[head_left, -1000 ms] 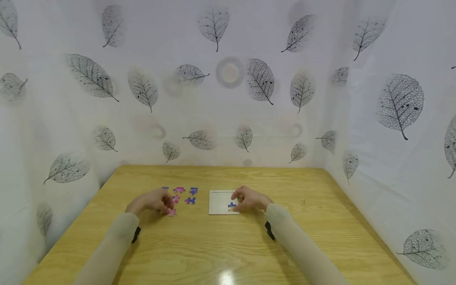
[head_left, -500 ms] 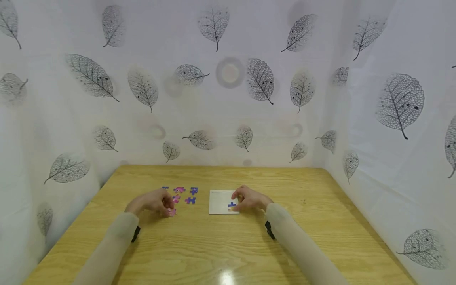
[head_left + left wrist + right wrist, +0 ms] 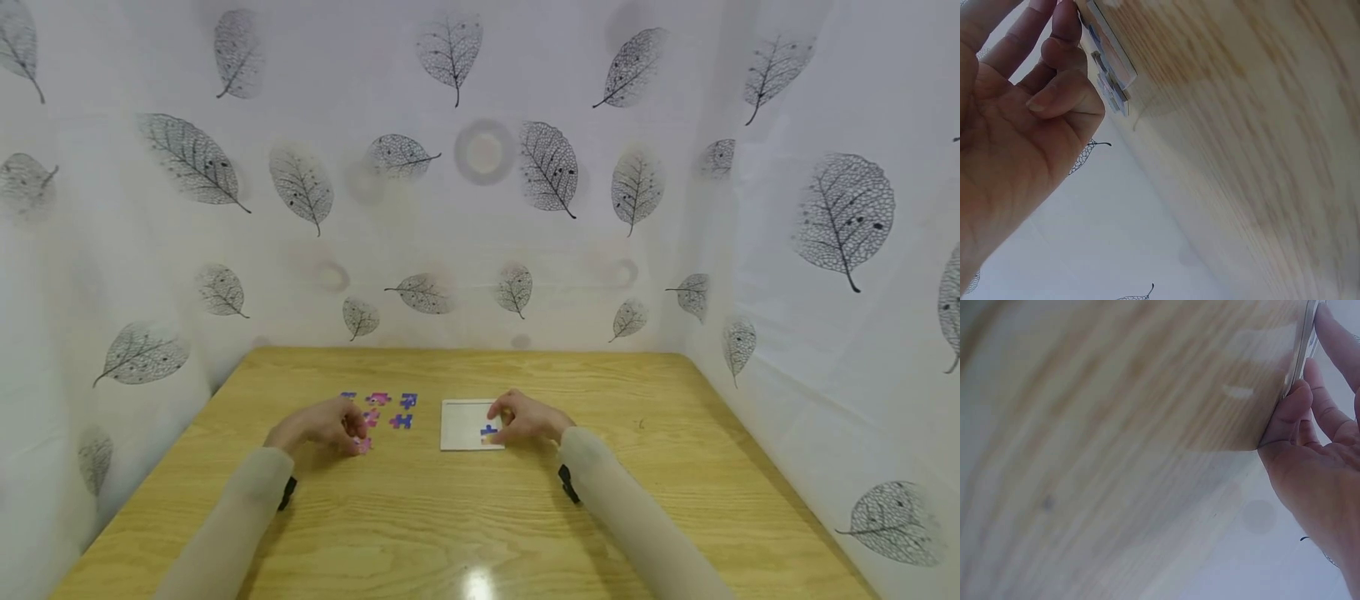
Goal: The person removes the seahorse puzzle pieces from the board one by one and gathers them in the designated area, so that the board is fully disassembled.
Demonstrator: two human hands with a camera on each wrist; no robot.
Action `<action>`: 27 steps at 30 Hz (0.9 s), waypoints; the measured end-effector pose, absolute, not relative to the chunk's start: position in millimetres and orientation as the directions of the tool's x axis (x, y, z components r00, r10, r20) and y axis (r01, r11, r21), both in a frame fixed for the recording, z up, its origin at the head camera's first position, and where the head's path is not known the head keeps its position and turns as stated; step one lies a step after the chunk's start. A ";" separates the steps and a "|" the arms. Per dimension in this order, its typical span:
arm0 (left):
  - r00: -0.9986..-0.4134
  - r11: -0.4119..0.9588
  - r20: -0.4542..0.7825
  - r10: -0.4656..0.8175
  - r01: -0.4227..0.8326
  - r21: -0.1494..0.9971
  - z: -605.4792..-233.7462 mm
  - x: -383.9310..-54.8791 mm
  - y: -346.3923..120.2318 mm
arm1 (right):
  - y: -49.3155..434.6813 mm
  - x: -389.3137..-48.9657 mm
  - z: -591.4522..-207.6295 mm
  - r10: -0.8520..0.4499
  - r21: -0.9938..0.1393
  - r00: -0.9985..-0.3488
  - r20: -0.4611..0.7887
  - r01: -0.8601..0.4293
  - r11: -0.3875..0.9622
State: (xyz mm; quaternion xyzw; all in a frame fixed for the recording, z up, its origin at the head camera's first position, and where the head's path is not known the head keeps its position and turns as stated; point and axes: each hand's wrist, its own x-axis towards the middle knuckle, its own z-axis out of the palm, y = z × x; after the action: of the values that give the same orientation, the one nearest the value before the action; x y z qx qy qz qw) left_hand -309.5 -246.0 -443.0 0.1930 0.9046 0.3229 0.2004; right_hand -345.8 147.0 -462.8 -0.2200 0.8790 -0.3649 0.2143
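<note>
Near the left end of the loose pieces, my left hand has curled fingers at a pink puzzle piece, apparently pinching it; the fingertips partly cover it. The left wrist view shows curled fingers beside piece edges, with the contact itself cut off at the top. My right hand grips the right side of a white puzzle tray. Its thumb lies by a blue and yellow puzzle piece in the tray's lower right corner. In the right wrist view, fingers meet the tray's edge.
Several pink and blue puzzle pieces lie on the wooden table between the left hand and the tray. One blue piece is partly hidden behind that hand. A leaf-print curtain borders the table.
The pink piece at my left fingertips shifts very slightly away from me and is a little more covered. My right hand and the tray stay put.
</note>
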 end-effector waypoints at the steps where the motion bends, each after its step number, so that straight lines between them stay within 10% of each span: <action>1: -0.846 0.718 -0.238 0.477 0.219 0.661 -442.8 -309.5 -246.0 | 147.1 -345.8 -462.7 -0.543 -0.737 -0.812 -0.214 -0.230 0.635; 27: -0.858 0.532 -0.047 0.511 0.273 0.802 -441.6 -323.1 -216.5 | 148.4 -347.3 -462.9 -0.552 -0.729 -0.805 -0.218 -0.241 0.640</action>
State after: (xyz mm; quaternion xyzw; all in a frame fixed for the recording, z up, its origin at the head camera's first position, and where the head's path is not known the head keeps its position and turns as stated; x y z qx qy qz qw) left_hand -323.1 -216.5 -441.6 0.2269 0.8639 0.4275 0.1396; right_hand -347.3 148.4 -462.9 -0.2253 0.8794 -0.3593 0.2161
